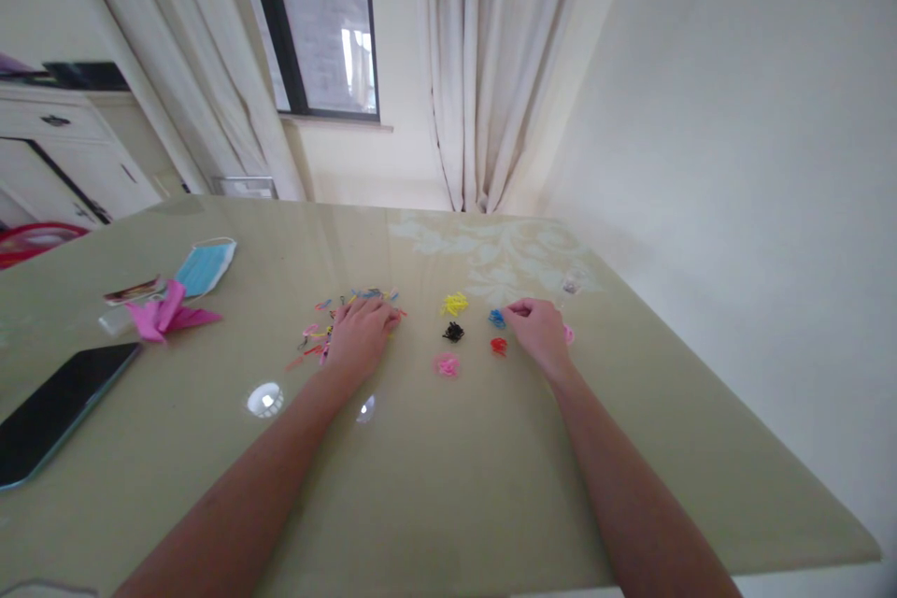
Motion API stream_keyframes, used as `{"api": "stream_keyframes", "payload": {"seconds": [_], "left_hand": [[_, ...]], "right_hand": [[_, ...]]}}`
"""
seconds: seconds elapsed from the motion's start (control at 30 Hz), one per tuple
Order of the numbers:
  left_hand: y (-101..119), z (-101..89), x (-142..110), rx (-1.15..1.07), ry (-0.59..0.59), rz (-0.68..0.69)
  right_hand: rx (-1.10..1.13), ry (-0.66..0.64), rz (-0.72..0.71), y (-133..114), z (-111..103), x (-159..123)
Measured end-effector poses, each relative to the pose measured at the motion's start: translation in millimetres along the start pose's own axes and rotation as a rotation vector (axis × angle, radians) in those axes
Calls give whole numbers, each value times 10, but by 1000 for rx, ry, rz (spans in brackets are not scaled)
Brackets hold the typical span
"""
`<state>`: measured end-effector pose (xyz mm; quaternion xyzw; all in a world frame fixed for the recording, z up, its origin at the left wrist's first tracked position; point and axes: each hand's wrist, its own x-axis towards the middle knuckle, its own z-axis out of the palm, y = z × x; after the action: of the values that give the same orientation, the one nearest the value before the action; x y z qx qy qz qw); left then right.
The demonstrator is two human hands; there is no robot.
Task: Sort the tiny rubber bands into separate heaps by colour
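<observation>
My left hand lies over a loose heap of mixed small rubber bands in several colours, fingers stretched out across it; what is beneath the palm is hidden. Thumb and forefinger of my right hand are pinched together at the edge of a small pile of blue rubber bands. Close by are separate piles: red bands just below the blue, yellow bands, black bands and pink bands in a column between my hands.
A pink folded paper shape, a blue face mask and a dark phone lie on the left of the glossy table. Beyond my right hand are a pink item and a small clear item. A wall stands along the right.
</observation>
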<state>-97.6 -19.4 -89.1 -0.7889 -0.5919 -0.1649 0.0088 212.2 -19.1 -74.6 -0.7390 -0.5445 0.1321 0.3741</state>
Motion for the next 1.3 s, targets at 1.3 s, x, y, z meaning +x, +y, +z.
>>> {"api": "stream_keyframes", "payload": {"seconds": [1.3], "left_hand": [[415, -57, -87, -775, 251, 236]], "right_hand": [[660, -407, -287, -478, 223, -558]]}}
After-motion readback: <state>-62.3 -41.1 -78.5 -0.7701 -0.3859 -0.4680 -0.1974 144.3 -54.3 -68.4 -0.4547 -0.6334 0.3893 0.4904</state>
